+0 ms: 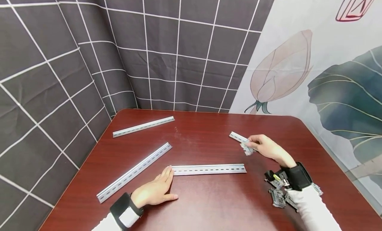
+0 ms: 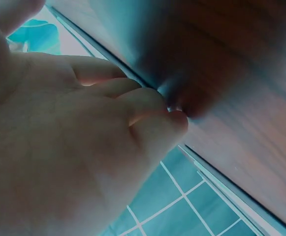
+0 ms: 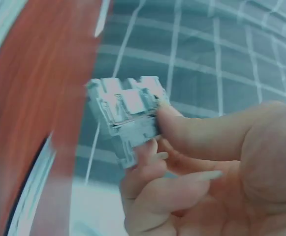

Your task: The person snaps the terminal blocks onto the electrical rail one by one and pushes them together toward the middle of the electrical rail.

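My right hand (image 1: 265, 146) pinches a small grey terminal block (image 1: 247, 149) between thumb and fingers. In the right wrist view the block (image 3: 130, 110) shows its stepped, slotted side. Right behind the block in the head view is a short slotted DIN rail (image 1: 237, 136), partly covered by the hand. My left hand (image 1: 156, 188) lies with its fingers straight, fingertips at the left end of a longer DIN rail (image 1: 209, 169). That rail lies crosswise in the middle of the table.
Another DIN rail (image 1: 134, 173) lies diagonally at the left, and one more (image 1: 143, 126) lies near the back edge. Several grey terminal blocks (image 1: 277, 197) are piled under the right forearm, which hides some. The brown table (image 1: 203, 138) backs onto hanging curtains (image 1: 191, 68).
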A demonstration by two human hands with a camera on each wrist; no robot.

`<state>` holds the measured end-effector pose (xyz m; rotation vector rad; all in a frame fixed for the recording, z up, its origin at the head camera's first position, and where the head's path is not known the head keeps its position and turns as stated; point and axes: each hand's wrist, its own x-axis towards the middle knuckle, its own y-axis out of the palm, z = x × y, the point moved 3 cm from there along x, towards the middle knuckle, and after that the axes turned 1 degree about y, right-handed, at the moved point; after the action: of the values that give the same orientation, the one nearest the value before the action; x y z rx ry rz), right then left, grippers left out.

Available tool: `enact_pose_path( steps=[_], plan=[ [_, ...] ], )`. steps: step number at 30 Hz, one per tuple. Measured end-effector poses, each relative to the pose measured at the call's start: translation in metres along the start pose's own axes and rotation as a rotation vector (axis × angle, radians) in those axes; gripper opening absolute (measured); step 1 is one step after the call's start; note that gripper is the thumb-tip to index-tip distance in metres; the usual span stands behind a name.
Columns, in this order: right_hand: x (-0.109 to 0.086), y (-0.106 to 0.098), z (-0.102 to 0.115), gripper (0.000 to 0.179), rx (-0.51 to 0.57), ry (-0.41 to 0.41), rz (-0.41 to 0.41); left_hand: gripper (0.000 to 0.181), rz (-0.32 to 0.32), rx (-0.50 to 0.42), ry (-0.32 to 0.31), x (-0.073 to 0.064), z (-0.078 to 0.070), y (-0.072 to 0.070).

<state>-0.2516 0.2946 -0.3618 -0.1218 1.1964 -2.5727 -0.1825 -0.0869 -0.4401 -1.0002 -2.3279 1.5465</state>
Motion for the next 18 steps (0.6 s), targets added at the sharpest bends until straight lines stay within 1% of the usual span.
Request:
enact_pose_path(
  steps=[1, 3, 8, 10, 12, 14, 16, 17, 18],
  plan=[
    [0.005, 0.002, 0.007, 0.015, 0.033, -0.009, 0.010, 0.087, 0.000, 0.000, 0.001, 0.000, 0.000, 0.000],
    [0.016, 0.010, 0.021, 0.015, 0.064, -0.028, 0.029, 0.088, -0.002, 0.006, -0.002, 0.000, -0.001, 0.001],
    [0.042, 0.048, 0.054, 0.017, 0.099, -0.078, 0.123, 0.087, -0.003, 0.017, -0.007, -0.002, -0.002, 0.000],
    [0.049, 0.061, 0.064, 0.018, 0.158, -0.071, 0.159, 0.086, -0.002, 0.017, -0.007, -0.002, -0.004, 0.000],
    [0.054, 0.069, 0.073, 0.017, 0.280, -0.057, 0.185, 0.085, -0.005, 0.021, -0.005, -0.002, -0.004, 0.000],
    [0.058, 0.072, 0.080, 0.016, 0.413, -0.052, 0.185, 0.085, -0.010, 0.029, -0.006, -0.002, -0.004, 0.000],
    [0.061, 0.072, 0.087, 0.021, 0.547, -0.070, 0.194, 0.086, -0.019, 0.040, -0.006, -0.002, -0.003, 0.001],
    [0.061, 0.071, 0.090, 0.025, 0.594, -0.085, 0.198, 0.086, -0.023, 0.044, -0.005, -0.002, -0.003, 0.001],
    [0.061, 0.071, 0.093, 0.029, 0.611, -0.108, 0.199, 0.086, -0.026, 0.049, -0.004, -0.002, -0.003, 0.002]
  ],
)
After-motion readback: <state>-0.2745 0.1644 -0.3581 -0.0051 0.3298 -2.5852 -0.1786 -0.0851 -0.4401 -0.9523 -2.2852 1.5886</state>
